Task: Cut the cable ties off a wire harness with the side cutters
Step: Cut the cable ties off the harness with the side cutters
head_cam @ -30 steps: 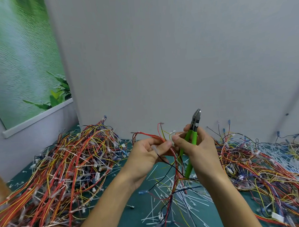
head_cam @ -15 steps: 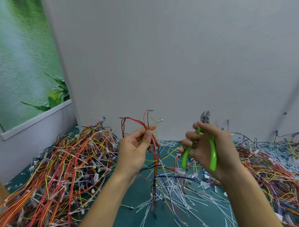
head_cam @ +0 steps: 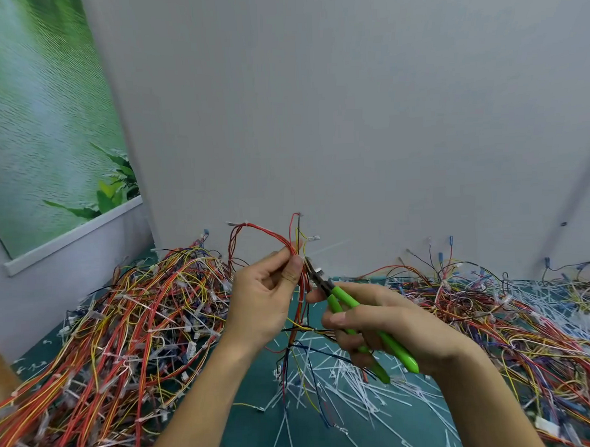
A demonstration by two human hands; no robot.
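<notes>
Head view: dark green surface [head_cam: 252, 428] set against a plain grey wall [head_cam: 350, 119], with a green foliage poster [head_cam: 39, 133] at upper left. On the left of the surface, a large heap of red, orange and yellow wiring [head_cam: 122, 332]; on the right, a second, flatter heap [head_cam: 511, 332] spread along the wall. Between the heaps, near the front, scattered white cut cable ties [head_cam: 354, 379]. Raised above that gap, at centre: left hand [head_cam: 263, 302], palm turned toward the camera, thumb and forefinger pinched together on the wire harness [head_cam: 303, 290]. Harness held upright, its upper ends looped and splayed above the fingers, its lower strands hanging down to the surface among the cut ties. Just right of it: right hand [head_cam: 386, 324], fingers curled tight round the green handles of the side cutters [head_cam: 340, 295]. Handles angled down and to the right, their tips protruding below the palm. Cutter head pointed up and left, touching or just beside the harness immediately below the left thumb tip. Blade position, apart or together, not discernible at this size.
</notes>
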